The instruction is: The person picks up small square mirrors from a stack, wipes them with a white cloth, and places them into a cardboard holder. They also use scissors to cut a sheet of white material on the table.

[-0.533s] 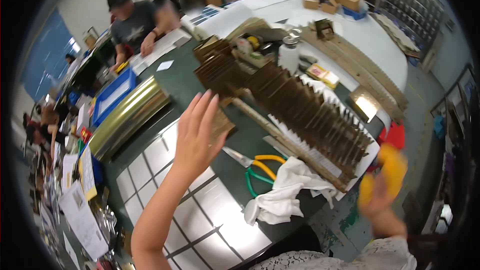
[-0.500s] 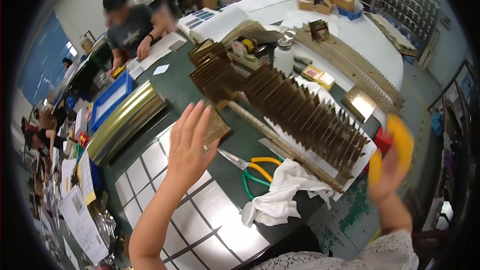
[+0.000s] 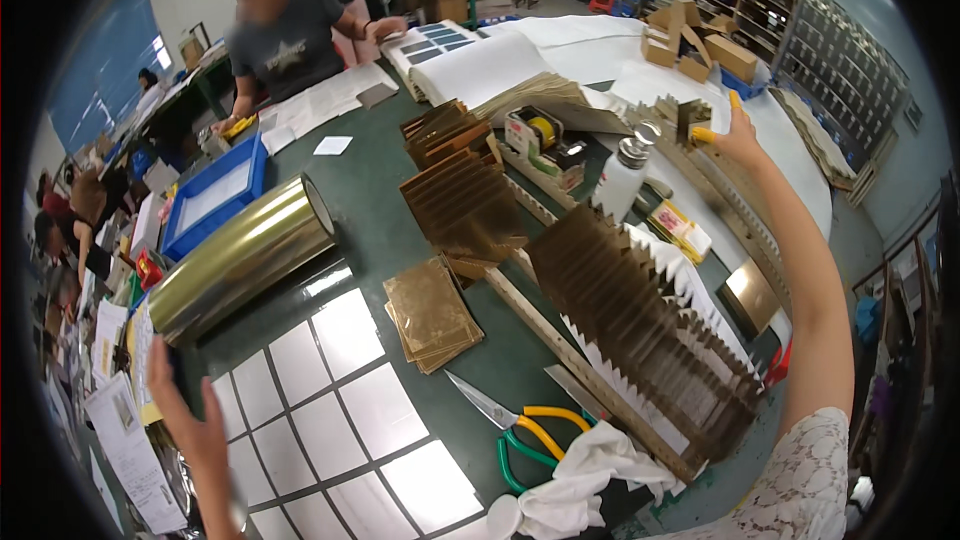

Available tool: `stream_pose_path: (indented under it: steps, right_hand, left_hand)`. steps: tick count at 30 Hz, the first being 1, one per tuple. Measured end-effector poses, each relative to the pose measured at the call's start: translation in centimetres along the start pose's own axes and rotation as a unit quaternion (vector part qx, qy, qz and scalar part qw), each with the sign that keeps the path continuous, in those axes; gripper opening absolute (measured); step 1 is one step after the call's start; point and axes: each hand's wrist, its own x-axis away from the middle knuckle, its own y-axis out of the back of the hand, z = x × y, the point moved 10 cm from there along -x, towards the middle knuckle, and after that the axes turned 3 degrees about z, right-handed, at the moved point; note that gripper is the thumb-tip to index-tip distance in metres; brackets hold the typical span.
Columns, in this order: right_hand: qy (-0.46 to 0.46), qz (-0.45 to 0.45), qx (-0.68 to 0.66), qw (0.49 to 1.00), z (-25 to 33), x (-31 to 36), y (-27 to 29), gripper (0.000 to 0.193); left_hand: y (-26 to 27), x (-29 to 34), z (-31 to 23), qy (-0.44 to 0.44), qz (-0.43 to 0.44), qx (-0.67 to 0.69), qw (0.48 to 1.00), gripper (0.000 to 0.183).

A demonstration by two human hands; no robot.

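My right hand (image 3: 738, 138) reaches far across to the back right, with yellow covers on two fingertips. Its thumb and a finger are spread, and nothing shows between them. Close by its fingers stand a few small brown plates (image 3: 690, 118) in a long toothed rail (image 3: 735, 185). My left hand (image 3: 195, 430) is raised at the near left, fingers apart, holding nothing. Beside it lie glossy white squares (image 3: 295, 365) in a grid on the dark green table (image 3: 365, 240). A small stack of brown plates (image 3: 432, 312) lies flat between this grid and a rack of upright brown plates (image 3: 630, 290).
Green-and-orange-handled scissors (image 3: 530, 425) and a white cloth (image 3: 605, 480) lie near me. A gold foil roll (image 3: 245, 255) and a blue tray (image 3: 215, 195) are at left. A white pump bottle (image 3: 622, 180) stands behind the rack. A co-worker (image 3: 290, 35) sits across the table.
My right hand has swung from the near right to the far right rail. My left hand has moved left, off the brown stack. The view has shifted too.
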Motion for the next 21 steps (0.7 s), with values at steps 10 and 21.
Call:
stream_pose_path:
  steps: [10, 21]
  right_hand:
    - [-0.033, 0.068, -0.089, 0.993, -2.1, -5.1, -4.8, 0.134]
    - [0.076, 0.002, -0.202, 0.976, -3.7, -7.5, -2.9, 0.099]
  left_hand:
    - [1.5, 3.6, 8.4, 0.099, -0.020, -0.093, 0.991, 0.056]
    - [3.3, 3.9, 7.6, 0.081, -0.038, -0.050, 0.995, 0.055]
